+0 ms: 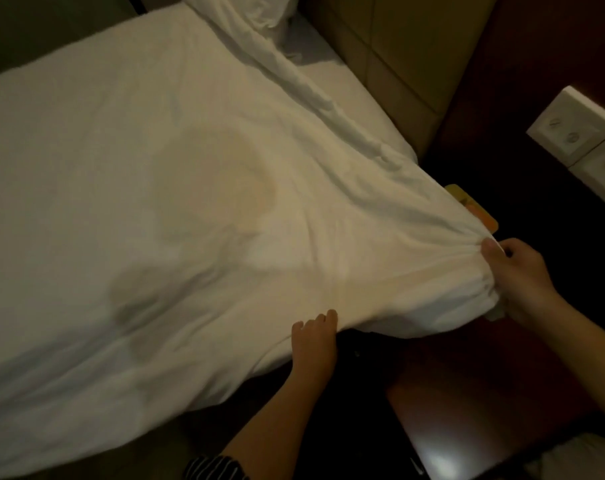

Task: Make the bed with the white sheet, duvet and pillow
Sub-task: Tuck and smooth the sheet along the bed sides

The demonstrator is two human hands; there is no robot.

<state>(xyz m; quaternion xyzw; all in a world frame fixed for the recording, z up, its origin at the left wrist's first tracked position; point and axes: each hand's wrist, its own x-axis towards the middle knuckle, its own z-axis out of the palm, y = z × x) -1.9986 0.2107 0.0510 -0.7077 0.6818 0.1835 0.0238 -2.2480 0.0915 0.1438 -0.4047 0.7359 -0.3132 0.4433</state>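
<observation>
White duvet (121, 209) covers most of the bed, spreading from the far left edge of the view across to the near right corner. Faint yellowish and greyish patches (218, 181) show in its middle. At the bottom, a striped sleeve (214, 465) ends the left forearm, which reaches up to the near side of the bed.

A white pillow (259, 12) lies rumpled at the top edge of the view, at the head of the bed. The left hand (315, 337) sits at the duvet's near edge, its fingertips laid over the cloth; the thumb is hidden, so I cannot tell whether it truly grips.

Right of the duvet's folded-back border, a strip of white sheet (346, 95) lies bare against the padded beige headboard (398, 46). Below it, the duvet corner is drawn out past the mattress over a dark reddish nightstand (467, 403).

The right hand (523, 282) grips that corner, thumb on top, the cloth bunched into tight gathers in its fist. Just behind the gathers, a yellow and orange card (481, 211) peeks out on the nightstand. A white switch panel (578, 133) is on the wall at the far right.
</observation>
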